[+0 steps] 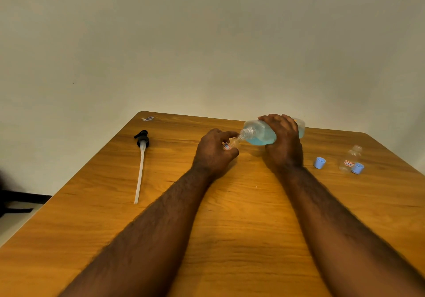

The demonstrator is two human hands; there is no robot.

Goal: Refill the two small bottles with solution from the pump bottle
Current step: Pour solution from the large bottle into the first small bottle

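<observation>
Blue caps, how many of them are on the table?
2. One blue cap lies just right of the right hand; the second blue cap sits at the base of the standing small bottle, further right. The hands could hide more.

The right hand (284, 140) grips the tilted pump bottle (259, 133), its neck at the mouth of a small bottle (233, 143) held by the left hand (215, 154). Right of the pump bottle stand a cap (320, 163), a second bottle (350, 158) and another cap (357, 168); the pump (141, 158) lies well left.
</observation>
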